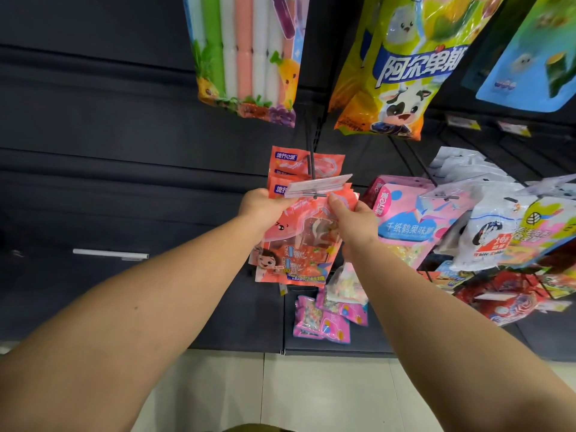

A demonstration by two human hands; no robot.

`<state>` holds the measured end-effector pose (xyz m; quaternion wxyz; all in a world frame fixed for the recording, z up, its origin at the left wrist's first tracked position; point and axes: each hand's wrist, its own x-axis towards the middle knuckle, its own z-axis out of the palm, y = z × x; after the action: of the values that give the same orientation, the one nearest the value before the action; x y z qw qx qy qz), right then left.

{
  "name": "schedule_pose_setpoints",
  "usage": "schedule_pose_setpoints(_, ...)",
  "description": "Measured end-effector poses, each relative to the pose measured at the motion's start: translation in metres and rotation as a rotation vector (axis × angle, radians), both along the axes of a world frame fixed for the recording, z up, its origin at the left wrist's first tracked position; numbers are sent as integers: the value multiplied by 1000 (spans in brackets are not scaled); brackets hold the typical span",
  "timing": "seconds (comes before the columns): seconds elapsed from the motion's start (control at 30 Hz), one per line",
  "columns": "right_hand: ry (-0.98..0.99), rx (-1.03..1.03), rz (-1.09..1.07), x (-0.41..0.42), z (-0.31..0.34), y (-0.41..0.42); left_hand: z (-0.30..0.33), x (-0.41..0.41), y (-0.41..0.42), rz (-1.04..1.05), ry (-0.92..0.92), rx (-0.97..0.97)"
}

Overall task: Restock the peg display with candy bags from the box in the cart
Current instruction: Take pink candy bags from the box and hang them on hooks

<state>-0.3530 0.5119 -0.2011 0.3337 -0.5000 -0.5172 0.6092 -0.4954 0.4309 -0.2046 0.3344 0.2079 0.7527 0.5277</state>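
Bright even light, glare on glossy packaging, wide-angle stretching at edges.

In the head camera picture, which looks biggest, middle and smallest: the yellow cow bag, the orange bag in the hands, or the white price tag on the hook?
1. Yellow cow bag, though it hangs nearer the camera.
2. Orange bag, gripped by both hands.
3. Price tag.

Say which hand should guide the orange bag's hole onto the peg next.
Right, probably. The right hand pinches the orange candy bag at its top edge, just under the peg tip and price tag holder. The left hand grips the top left corner, better for steadying.
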Motion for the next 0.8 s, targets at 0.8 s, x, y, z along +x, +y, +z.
schedule_pose_setpoints(0.8,81,-7,32,-1,-4,3,-5,-8,3,5,132,-36)
